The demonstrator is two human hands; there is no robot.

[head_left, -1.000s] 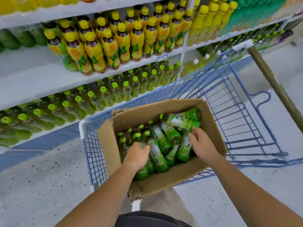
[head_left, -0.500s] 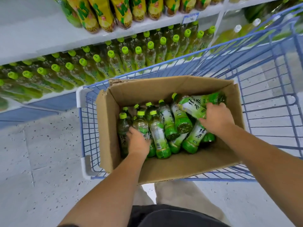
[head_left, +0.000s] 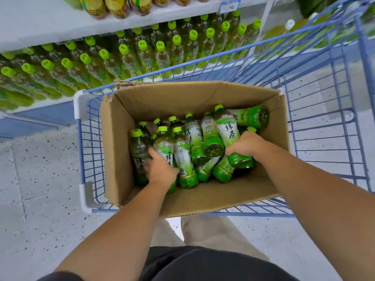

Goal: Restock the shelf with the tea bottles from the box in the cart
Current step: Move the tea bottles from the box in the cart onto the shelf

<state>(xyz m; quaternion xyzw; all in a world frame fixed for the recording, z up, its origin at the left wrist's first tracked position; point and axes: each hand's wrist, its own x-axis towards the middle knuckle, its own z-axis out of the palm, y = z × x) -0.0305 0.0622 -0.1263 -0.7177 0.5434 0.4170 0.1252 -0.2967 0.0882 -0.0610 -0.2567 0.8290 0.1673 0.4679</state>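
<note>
An open cardboard box (head_left: pixel 203 94) sits in a blue wire cart (head_left: pixel 332 110) and holds several green tea bottles with green caps. My right hand (head_left: pixel 245 145) is shut on one green tea bottle (head_left: pixel 227 132), which is tilted with its cap pointing away from me, raised above the others. My left hand (head_left: pixel 160 169) is wrapped around the lower part of an upright tea bottle (head_left: pixel 164 147) at the box's left side. The shelf (head_left: pixel 60 31) behind the cart carries rows of matching green-capped bottles (head_left: pixel 142 53).
The upper shelf holds yellow-labelled bottles (head_left: pixel 117 5) and a price tag (head_left: pixel 230 6). Paler bottles with white caps (head_left: pixel 290 25) stand at the right behind the cart's wires. Speckled floor (head_left: pixel 40 189) lies to the left, and my legs are below the cart.
The view has dipped lower toward the box. My right hand has closed around a tilted bottle and raised it. My left hand has settled onto an upright bottle at the left.
</note>
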